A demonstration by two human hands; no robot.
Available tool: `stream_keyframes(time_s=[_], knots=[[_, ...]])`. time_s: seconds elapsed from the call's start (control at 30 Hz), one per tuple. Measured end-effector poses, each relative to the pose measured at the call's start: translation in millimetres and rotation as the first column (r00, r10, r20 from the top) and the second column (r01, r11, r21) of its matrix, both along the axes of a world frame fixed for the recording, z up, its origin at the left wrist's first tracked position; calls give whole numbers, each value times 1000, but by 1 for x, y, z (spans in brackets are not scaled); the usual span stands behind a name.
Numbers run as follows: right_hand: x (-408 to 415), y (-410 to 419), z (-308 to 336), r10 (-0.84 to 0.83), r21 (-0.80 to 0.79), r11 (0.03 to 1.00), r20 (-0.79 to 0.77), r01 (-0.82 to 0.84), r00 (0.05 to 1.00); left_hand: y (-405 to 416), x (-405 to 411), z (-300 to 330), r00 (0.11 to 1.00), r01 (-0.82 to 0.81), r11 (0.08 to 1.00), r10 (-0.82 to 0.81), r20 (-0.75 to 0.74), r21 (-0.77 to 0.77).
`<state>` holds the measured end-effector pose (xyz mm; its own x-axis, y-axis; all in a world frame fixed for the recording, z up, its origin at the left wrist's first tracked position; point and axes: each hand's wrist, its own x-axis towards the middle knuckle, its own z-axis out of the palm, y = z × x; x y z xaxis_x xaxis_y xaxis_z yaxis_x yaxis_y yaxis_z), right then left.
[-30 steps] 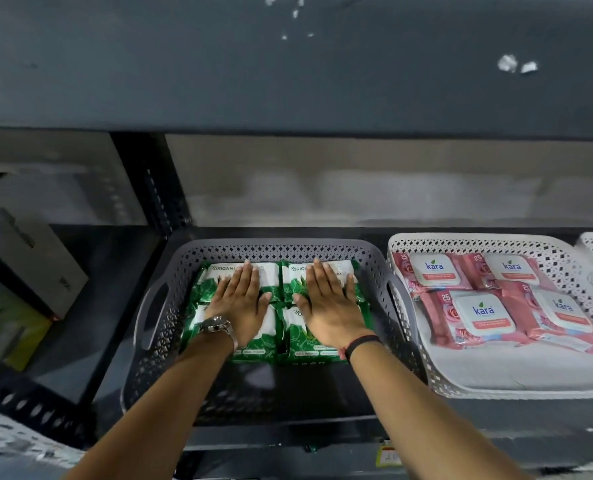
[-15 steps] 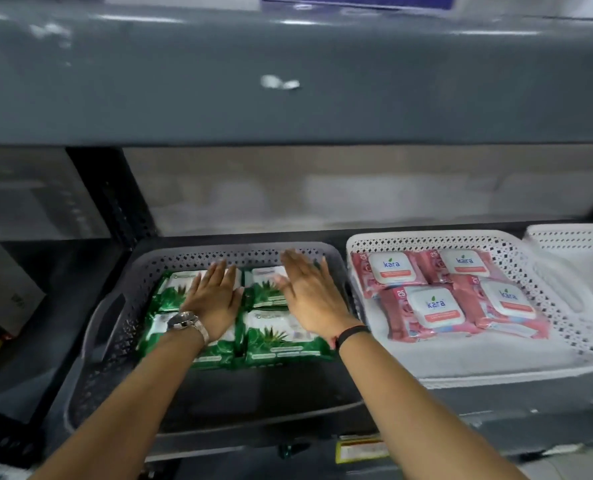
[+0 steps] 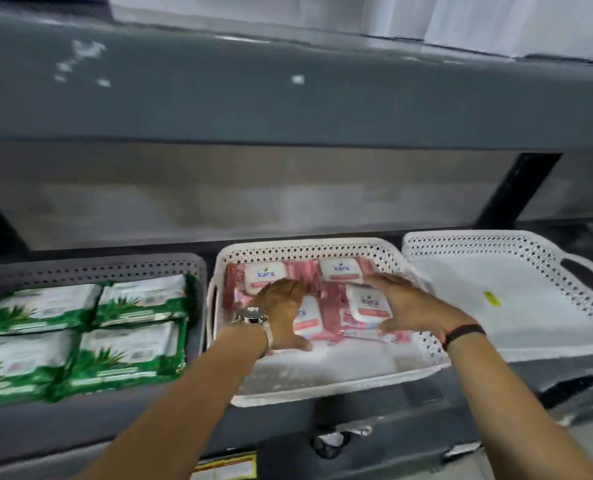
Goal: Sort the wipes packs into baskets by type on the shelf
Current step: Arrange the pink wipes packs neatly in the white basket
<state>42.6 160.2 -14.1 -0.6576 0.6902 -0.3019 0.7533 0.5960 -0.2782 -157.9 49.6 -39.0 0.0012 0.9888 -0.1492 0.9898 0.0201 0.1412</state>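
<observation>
Several pink wipes packs (image 3: 335, 299) with white lids lie at the back of the middle white basket (image 3: 326, 379). My left hand (image 3: 281, 310), with a watch on its wrist, rests flat on the left side of the pink packs. My right hand (image 3: 409, 306), with a black band on its wrist, cups their right side, fingers spread. Neither hand lifts a pack. Several green wipes packs (image 3: 87, 330) fill the grey basket (image 3: 108, 268) on the left.
A second white basket (image 3: 516, 306) stands at the right; only a small yellow-green scrap (image 3: 492, 298) lies in it. A grey shelf board (image 3: 288, 98) hangs low overhead. A dark upright post (image 3: 516, 192) stands at the back right. The shelf's front edge (image 3: 288, 438) runs below the baskets.
Both hands left the green packs in the grey basket and moved right onto the pink packs in the middle white basket. The view swung right.
</observation>
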Motion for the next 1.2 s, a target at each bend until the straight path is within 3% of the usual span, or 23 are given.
stream_keyframes(time_s=[0.07,0.2,0.43,0.7,1.03,1.13,1.2], knots=[[3,1,-11,48,5,999,-34,-48,998,5,6,-11,999,-25,998,23,-40,-59],[5,1,-20,95,37,995,-109,-92,989,3,7,-19,998,-56,998,56,-27,-5],[-3,1,-28,218,119,970,-52,-211,974,-11,-16,-18,991,-119,989,112,-76,-87],[-7,-3,-30,197,37,980,-97,-195,976,-11,-26,-15,998,-68,989,69,3,-134],[-5,-1,-31,217,48,976,-52,-214,975,-12,-29,-16,997,-67,988,71,25,-140],[-4,2,-27,213,16,977,-67,-213,975,-13,-27,-8,985,-99,986,117,129,-134],[-11,6,-21,189,67,981,-152,-180,970,-9,-26,-1,956,-172,985,168,241,-2]])
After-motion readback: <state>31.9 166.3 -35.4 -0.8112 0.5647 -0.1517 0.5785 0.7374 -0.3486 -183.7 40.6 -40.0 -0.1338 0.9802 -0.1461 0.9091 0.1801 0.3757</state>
